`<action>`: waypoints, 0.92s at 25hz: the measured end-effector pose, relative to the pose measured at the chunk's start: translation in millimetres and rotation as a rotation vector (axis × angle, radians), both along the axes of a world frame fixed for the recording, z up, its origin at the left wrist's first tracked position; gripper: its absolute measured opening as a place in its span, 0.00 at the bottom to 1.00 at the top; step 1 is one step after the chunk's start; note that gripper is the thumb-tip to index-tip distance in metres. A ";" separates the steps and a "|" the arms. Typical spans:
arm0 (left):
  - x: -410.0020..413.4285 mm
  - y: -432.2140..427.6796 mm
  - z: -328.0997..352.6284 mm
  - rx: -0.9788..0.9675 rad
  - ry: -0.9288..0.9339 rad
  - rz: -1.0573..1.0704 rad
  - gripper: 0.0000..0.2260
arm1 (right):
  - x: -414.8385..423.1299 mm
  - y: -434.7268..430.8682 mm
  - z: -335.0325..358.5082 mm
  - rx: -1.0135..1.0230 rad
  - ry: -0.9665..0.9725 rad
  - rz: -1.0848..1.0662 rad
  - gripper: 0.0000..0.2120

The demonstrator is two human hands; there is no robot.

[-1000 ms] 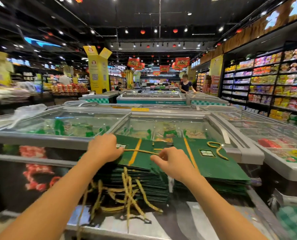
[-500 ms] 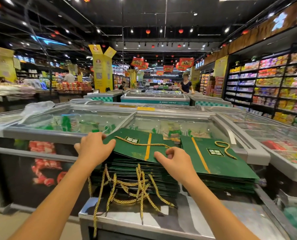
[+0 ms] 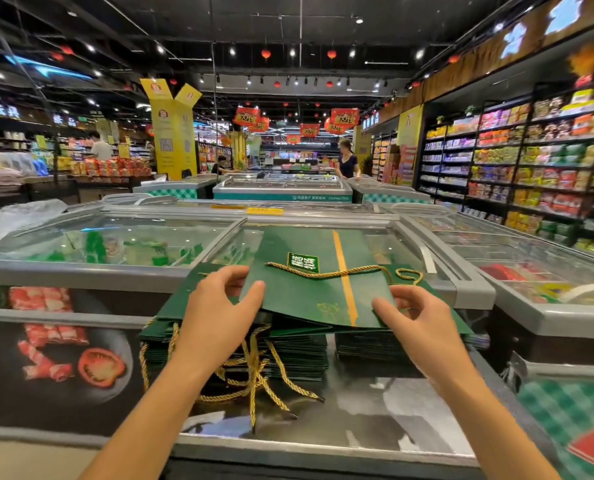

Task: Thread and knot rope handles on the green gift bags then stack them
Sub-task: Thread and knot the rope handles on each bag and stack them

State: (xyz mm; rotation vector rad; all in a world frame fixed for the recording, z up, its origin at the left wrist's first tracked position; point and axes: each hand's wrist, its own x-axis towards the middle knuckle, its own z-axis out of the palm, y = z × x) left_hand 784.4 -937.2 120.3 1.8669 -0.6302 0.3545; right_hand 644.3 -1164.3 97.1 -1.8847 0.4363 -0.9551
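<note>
Head | hands: left (image 3: 219, 306), right (image 3: 417, 317) | green bag (image 3: 299, 299) now raised off stack (image 3: 295, 356)

Glass-lidded chest freezers (image 3: 115, 244) fill the middle ground, frozen packets dim beneath the lids. The near left freezer front bears a picture (image 3: 101, 367) of sliced meat and a tomato. A crumpled plastic bag (image 3: 22, 216) lies on the far left lid. Tall shelves (image 3: 531, 161) of bright packets line the right. Far off are a yellow pillar (image 3: 172, 143), red hanging banners (image 3: 344, 116) and a person (image 3: 348, 162) in a dark top.
</note>
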 end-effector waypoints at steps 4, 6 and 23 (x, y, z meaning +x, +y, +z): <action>-21.4 -36.7 -18.2 0.018 0.026 -0.135 0.18 | -48.2 -26.1 -10.5 0.023 -0.037 -0.047 0.10; -29.7 -53.5 -29.8 0.037 0.043 -0.191 0.18 | -68.9 -37.4 -20.0 0.030 -0.021 -0.086 0.11; -62.2 -83.6 -104.5 0.142 0.129 -0.258 0.13 | -116.6 -77.4 -76.8 -0.289 0.358 -0.349 0.19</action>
